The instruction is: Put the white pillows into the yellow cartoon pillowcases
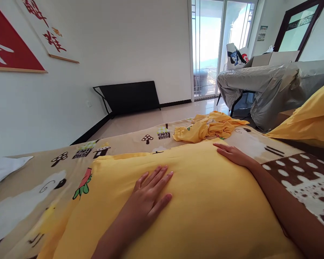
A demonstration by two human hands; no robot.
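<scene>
A plump yellow pillow (pixel 205 198) lies in front of me on a patterned blanket (pixel 135 142). My left hand (pixel 153 192) rests flat on the middle of its top, fingers stretched out. Near the pillow's far right corner, my right hand (pixel 232 154) lies with its fingers extended along the edge. Neither hand grips anything. Just beyond the far edge is a crumpled yellow cloth (pixel 210 126). A carrot print shows on the yellow fabric at the left.
More yellow fabric (pixel 310 113) is heaped at the right. White cloth (pixel 8 169) lies at the left edge. Beyond the blanket, a black folded panel (pixel 129 97) leans against the wall. A plastic-covered table (pixel 261 77) carrying a box (pixel 283 57) stands back right, near glass doors (pixel 207 46).
</scene>
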